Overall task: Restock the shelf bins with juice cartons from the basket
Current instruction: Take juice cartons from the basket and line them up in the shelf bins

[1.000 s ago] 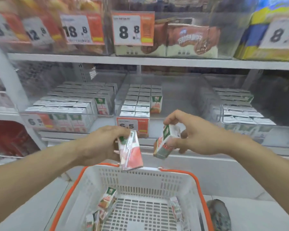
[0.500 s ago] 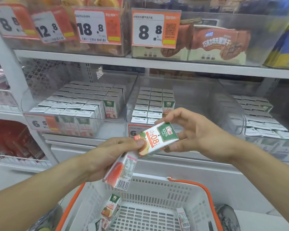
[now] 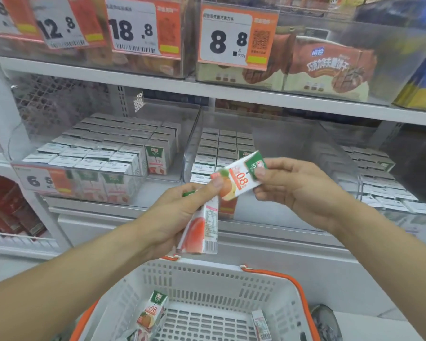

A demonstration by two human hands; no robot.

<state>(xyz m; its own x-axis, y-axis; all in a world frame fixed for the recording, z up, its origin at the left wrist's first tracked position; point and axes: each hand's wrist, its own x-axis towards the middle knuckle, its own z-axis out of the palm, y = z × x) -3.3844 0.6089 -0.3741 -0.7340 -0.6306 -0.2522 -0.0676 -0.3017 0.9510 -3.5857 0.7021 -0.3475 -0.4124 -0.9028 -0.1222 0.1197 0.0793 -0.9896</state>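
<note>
My left hand (image 3: 180, 212) grips a pink-and-white juice carton (image 3: 202, 230) that hangs downward, and its thumb touches the lower end of a second carton. My right hand (image 3: 295, 185) pinches that second carton (image 3: 239, 178), white with an orange fruit picture and a green top, tilted up to the right. Both hands are in front of the middle clear shelf bin (image 3: 276, 153), which holds rows of cartons on its left side. The left bin (image 3: 103, 153) is nearly full. Below, the white basket with orange rim (image 3: 231, 279) holds a few loose cartons (image 3: 153, 313).
A third clear bin (image 3: 379, 173) with cartons stands at the right. The upper shelf (image 3: 207, 91) carries bins of snack packs with price tags. A red product rack (image 3: 8, 207) is at the lower left. A shoe (image 3: 326, 323) shows beside the basket.
Both hands rose from just above the basket toward the middle bin. The right hand turned its carton face up and brought it against the left thumb.
</note>
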